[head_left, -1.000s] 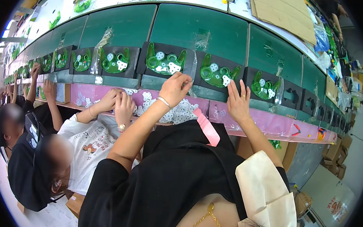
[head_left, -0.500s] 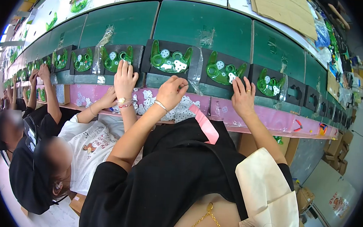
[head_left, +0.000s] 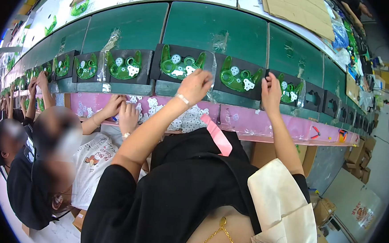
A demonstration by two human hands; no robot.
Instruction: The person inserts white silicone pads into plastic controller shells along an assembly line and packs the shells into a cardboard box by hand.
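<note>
My left hand [head_left: 196, 85] is raised at the near edge of a green controller shell [head_left: 180, 67] in a black holder; its fingers are drawn together, and anything between them is too small to make out. My right hand [head_left: 271, 88] is between two shells, its fingertips near the left side of the right-hand green shell [head_left: 290, 92]. Its fingers are bent close together, with their contents unclear. Another green shell [head_left: 233, 80] with a white piece [head_left: 248, 84] on it lies between my hands.
A pink ledge [head_left: 292, 129] runs along the near side, with a heap of white pieces [head_left: 185, 120] and a pink strip [head_left: 218, 136]. Black holders line the green line [head_left: 216, 27]. At the left, a co-worker's hands [head_left: 123, 112] are over the ledge. Cardboard [head_left: 299, 14] lies at the back.
My left hand has moved up and right to the shell's near edge. My right hand has shifted right, away from the middle shell's white piece. A co-worker's hand has come back from a shell to the ledge.
</note>
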